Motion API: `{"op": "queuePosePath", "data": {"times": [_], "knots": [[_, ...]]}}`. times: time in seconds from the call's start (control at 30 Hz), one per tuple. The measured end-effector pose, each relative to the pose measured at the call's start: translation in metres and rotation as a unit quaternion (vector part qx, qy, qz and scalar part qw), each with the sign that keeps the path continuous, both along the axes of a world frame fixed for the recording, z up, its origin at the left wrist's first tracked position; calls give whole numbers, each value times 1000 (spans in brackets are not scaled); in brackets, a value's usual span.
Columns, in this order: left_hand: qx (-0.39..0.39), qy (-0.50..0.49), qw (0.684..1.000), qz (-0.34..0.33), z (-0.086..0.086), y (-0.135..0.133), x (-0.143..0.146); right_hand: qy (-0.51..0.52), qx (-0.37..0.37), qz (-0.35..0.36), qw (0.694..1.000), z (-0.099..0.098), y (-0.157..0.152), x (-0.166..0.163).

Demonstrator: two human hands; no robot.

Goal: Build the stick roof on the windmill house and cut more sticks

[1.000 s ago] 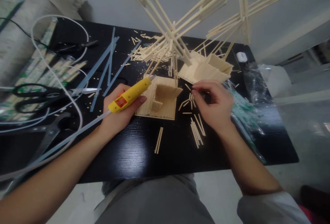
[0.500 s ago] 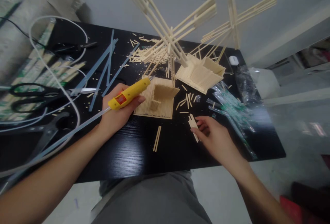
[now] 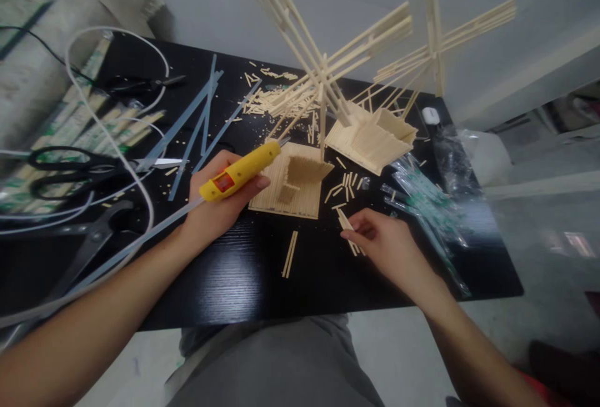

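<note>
Our left hand (image 3: pixel 213 204) grips the yellow glue gun (image 3: pixel 241 170), its tip at the far-left corner of the stick panel (image 3: pixel 290 185) mid-bench (image 3: pixel 244 276). Our right hand (image 3: pixel 387 244) pinches a short stick (image 3: pixel 345 222) just right of that panel, among the loose sticks (image 3: pixel 347 182).

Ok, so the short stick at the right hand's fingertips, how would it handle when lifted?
The short stick at the right hand is probably stiff and light, being thin cut wood like the loose pieces beside it. So slim, it could slip from a fingertip grip or snap if bent.
</note>
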State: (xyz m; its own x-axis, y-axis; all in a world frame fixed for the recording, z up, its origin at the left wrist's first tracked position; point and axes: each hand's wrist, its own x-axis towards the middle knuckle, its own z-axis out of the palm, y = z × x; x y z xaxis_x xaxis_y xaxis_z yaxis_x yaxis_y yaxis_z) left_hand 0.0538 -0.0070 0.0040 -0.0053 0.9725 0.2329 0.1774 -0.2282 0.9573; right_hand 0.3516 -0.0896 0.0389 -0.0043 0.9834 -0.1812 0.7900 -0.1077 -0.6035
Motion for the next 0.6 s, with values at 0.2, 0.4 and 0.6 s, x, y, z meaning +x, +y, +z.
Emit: {"op": "queuePosePath", "data": {"times": [0.2, 0.4, 0.6], "knots": [[0, -3, 1000, -4, 0, 0, 1, 24, -7, 12, 1000, -5, 0, -17], [3, 4, 1000, 3, 1, 0, 2, 15, -12, 3, 1000, -5, 3, -23], [1, 6, 1000, 5, 3, 0, 1, -3, -8, 10, 1000, -4, 4, -14]]}}
